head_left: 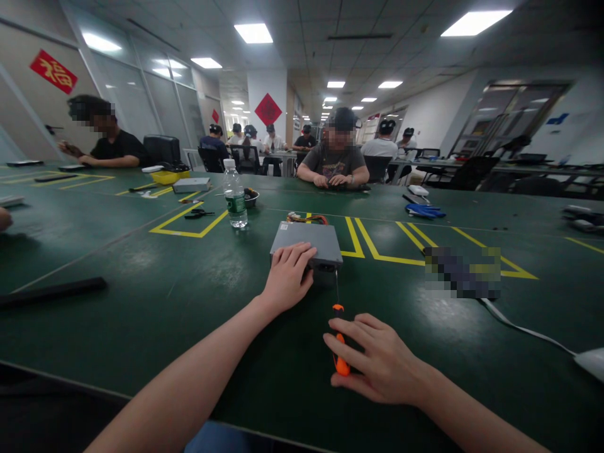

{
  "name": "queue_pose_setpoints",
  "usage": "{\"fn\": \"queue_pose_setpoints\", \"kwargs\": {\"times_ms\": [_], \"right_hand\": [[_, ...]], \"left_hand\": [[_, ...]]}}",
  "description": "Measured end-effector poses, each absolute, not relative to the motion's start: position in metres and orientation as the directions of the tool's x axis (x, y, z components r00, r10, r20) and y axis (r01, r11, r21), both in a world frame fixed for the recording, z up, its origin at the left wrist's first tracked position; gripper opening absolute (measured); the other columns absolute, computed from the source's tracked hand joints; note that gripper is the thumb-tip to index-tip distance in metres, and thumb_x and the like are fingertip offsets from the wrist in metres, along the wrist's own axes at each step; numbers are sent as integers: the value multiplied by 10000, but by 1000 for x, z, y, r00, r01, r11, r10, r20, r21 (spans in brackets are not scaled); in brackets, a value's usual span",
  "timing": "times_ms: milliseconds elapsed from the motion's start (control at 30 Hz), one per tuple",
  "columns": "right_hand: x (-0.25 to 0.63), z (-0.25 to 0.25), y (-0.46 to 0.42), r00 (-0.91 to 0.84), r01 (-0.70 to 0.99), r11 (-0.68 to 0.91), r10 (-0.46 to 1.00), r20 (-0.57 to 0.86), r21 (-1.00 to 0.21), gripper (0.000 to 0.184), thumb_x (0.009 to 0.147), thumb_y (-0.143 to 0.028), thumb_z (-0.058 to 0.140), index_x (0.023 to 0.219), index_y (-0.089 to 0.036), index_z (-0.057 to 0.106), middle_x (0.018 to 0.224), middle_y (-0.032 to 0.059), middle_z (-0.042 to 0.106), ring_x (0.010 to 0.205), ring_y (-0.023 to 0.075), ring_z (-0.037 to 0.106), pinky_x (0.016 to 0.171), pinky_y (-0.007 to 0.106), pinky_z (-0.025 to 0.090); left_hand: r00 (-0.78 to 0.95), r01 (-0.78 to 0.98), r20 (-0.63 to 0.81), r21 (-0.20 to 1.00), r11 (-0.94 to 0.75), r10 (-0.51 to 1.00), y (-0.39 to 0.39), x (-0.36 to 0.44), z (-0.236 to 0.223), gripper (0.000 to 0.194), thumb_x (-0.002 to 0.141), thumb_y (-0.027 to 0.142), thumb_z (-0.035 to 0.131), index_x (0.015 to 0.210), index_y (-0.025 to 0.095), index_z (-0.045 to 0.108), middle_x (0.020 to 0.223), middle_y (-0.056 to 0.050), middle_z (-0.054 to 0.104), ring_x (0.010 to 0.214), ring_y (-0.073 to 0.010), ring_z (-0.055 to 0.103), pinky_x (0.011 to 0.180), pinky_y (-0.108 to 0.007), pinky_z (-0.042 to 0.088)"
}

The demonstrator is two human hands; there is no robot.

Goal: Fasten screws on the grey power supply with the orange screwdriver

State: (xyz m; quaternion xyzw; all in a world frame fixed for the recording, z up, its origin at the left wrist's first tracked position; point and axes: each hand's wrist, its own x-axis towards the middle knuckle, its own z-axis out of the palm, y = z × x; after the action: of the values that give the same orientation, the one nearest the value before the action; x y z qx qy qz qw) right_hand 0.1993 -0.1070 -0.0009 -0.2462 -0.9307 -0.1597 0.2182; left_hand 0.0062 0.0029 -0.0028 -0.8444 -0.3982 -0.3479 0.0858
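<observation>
A grey metal computer power supply unit [314, 239] sits on the green table in front of me, its socket side towards me and a bundle of coloured cables behind it. My left hand [289, 280] grips its near left corner, fingers over the top and thumb against the front side. An orange and black screwdriver [342, 363] is between the fingers and thumb of my right hand [372, 358]. Its shaft points away from me, and the tip meets the unit's front face near the right corner; the exact contact is too small to make out.
A water bottle [234, 195] stands left of the unit, beside a small bowl [251, 198]. A black bar [51, 292] lies at the left. Blue gloves [425, 211] lie at the far right, and a white cable [523, 327] crosses the right side. A person [337, 151] sits opposite.
</observation>
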Motion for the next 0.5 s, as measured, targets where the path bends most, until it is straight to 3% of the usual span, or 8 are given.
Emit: {"fn": "queue_pose_setpoints", "kwargs": {"times_ms": [233,333,500], "right_hand": [[199,-8,-102,-684,535,833,332,650,138,308,840,-427,512,939,-135,521,931,150,656,726,184,629,645,323,501],[203,-5,-103,-698,546,830,378,609,112,365,837,-475,493,967,-135,516,973,163,641,784,202,629,673,335,509],[204,1,-107,-772,534,830,400,493,163,335,846,-369,487,1091,-145,532,1080,172,605,820,218,617,703,364,497]], "left_hand": [[436,725,658,147,-673,614,4,6,-4,418,810,191,494,1225,226,459,1294,-62,493,1209,-228,405,1001,-404,275],[439,725,657,144,-674,613,4,6,-4,415,814,195,489,1227,223,455,1296,-61,493,1211,-229,402,1001,-404,274],[436,727,664,137,-673,607,4,6,-4,406,809,189,497,1212,213,463,1287,-56,499,1208,-216,403,1004,-390,275]]}}
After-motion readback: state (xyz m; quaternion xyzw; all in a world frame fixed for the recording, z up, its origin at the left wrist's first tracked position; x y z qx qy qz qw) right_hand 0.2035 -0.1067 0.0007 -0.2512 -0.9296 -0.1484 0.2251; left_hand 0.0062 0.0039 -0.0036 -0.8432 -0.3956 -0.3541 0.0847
